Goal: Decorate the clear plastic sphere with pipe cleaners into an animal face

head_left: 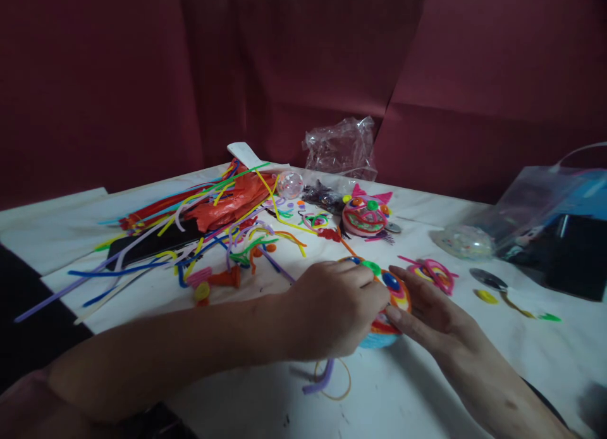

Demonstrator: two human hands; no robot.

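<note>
A round face made of orange, yellow and blue pipe cleaners (383, 339) with button eyes sits on the table, between my hands. My right hand (436, 315) grips its right side, thumb on the front and fingers behind. Reaching across from the left, my left hand (332, 309) covers much of the face. Its fingers are curled and pressed together against the front, and whatever they pinch is hidden. Just below lie a short purple pipe cleaner (321, 379) and a rubber band (349, 388).
A pink face with ears (364, 215) stands behind. Loose pipe cleaners (156, 262), red plastic (232, 202) and a dark phone-like slab (149, 246) spread leftward. Right: pink loops (434, 274), a yellow button (486, 296), clear ball halves (469, 241), a plastic bag (526, 192).
</note>
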